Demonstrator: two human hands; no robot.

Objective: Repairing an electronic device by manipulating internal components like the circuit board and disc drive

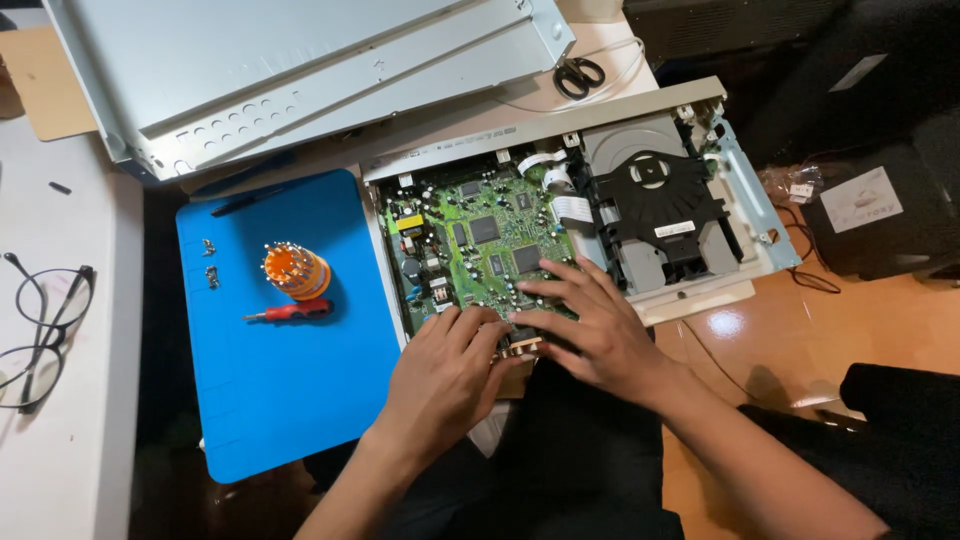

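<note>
Both hands press flat, fingers spread, on the green circuit board [480,245]. Left hand [445,375] covers its near edge; right hand [590,325] lies nearer the black disc drive [660,215].

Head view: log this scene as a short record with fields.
left hand: fingers resting on the near edge of the circuit board
right hand: spread flat on the same board
player case: open, disc drive beside the board
blue mat: holds bit holder, screwdriver, loose screws
metal cover: lying behind the mat
glasses: on the white table
scissors: behind the case
</note>
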